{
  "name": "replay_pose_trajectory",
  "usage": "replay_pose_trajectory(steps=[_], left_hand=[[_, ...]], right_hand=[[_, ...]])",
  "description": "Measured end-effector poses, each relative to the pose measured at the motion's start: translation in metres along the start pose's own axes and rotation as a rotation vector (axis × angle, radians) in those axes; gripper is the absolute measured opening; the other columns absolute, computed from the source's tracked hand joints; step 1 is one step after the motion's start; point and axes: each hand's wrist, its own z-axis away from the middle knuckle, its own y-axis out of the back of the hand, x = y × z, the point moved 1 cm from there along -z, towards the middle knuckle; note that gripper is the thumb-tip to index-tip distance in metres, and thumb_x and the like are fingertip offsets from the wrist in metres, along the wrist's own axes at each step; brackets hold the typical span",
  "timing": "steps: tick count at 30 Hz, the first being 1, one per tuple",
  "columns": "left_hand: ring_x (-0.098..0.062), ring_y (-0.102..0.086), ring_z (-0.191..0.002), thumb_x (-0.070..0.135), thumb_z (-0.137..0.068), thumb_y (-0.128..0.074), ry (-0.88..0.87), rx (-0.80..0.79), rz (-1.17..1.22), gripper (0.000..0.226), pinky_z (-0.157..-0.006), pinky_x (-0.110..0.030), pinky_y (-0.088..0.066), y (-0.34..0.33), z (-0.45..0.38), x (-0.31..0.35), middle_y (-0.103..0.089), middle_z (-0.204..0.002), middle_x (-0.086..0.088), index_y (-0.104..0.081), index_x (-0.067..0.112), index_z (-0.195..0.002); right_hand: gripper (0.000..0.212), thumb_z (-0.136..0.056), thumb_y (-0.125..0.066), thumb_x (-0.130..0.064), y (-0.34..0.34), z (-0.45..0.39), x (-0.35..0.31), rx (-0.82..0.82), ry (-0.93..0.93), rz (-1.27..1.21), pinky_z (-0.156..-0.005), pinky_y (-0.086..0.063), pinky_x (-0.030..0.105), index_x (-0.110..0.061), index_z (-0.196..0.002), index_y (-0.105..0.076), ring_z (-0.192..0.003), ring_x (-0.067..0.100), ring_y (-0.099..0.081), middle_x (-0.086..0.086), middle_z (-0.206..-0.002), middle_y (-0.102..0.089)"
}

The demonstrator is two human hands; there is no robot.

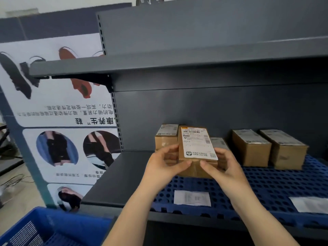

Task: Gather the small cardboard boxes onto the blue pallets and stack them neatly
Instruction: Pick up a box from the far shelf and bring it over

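1. Head view, step in hand: placing one small box [197, 150] on the blue pallet [276, 185] that lies on the lower shelf [115, 176]. Looks like the set-down or squaring-up phase, not a carry.
2. Grip: left hand [163, 164] and right hand [225, 166] each curl round a lower side of the box, thumbs meeting on its near face. Both hold it firmly; neither is free.
3. Box position: at the pallet's near-left area, upright, label [198, 144] facing up and toward the camera. Can't tell if its base fully rests on the pallet or sits on a box under it; the hands hide the bottom edge.
4. Neighbours, relative to the held box: one box [166, 137] just behind-left, touching or nearly so; another [217, 143] partly hidden behind-right. Two more boxes [252, 148] [285, 151] stand well to the right, side by side, further back on the pallet.
5. Next move, my read: push it flush against the back-left box, align edges, release both hands.
6. Box look: plain brown cardboard, taped seam on the front, white shipping label with barcodes, corners intact.
7. Other: loose paper slips [192, 197] lie on the pallet nearer the camera than the held box; blue crate [44, 228] sits far lower-left.
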Motion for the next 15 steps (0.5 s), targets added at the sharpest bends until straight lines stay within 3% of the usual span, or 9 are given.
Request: replay_pose_trajectory(steps=[3,7,11,15], left_hand=[[-0.007,-0.063,-0.098,0.026,-0.071,-0.080,-0.014,-0.028,-0.020,0.052,-0.083,-0.028,-0.054,0.002,-0.029,0.002,-0.068,-0.105,0.010,-0.061,0.024,-0.120],[-0.005,-0.065,-0.091,0.024,-0.072,-0.079,-0.011,0.005,0.000,0.045,-0.072,-0.013,-0.050,0.000,-0.059,0.000,-0.070,-0.101,0.008,-0.064,0.022,-0.114],[0.001,-0.066,-0.081,0.025,-0.072,-0.079,0.006,0.043,-0.066,0.029,-0.075,-0.015,-0.053,-0.009,-0.077,-0.009,-0.070,-0.089,0.014,-0.069,0.028,-0.099],[0.005,-0.063,-0.080,0.019,-0.078,-0.075,-0.011,0.033,-0.119,0.032,-0.073,-0.010,-0.052,-0.019,-0.088,-0.016,-0.064,-0.087,0.020,-0.065,0.025,-0.107]], right_hand=[[0.037,-0.080,-0.070,-0.024,-0.003,-0.024,-0.002,0.028,0.010,0.005,-0.071,-0.042,0.013,-0.028,-0.113,-0.054,-0.096,-0.007,-0.054,-0.019,-0.106,-0.060],[0.029,-0.085,-0.064,-0.030,-0.004,-0.058,0.000,0.043,0.004,0.005,-0.072,-0.043,0.014,-0.025,-0.112,-0.055,-0.098,-0.002,-0.055,-0.017,-0.107,-0.059],[0.028,-0.087,-0.062,-0.031,-0.005,-0.087,0.010,0.036,-0.031,0.080,-0.069,-0.039,0.012,-0.022,-0.113,-0.053,-0.093,-0.002,-0.052,-0.008,-0.111,-0.058],[0.031,-0.086,-0.064,-0.032,-0.005,-0.105,0.023,0.021,-0.051,0.160,-0.068,-0.037,0.011,-0.026,-0.113,-0.050,-0.097,0.004,-0.051,-0.009,-0.111,-0.054]])
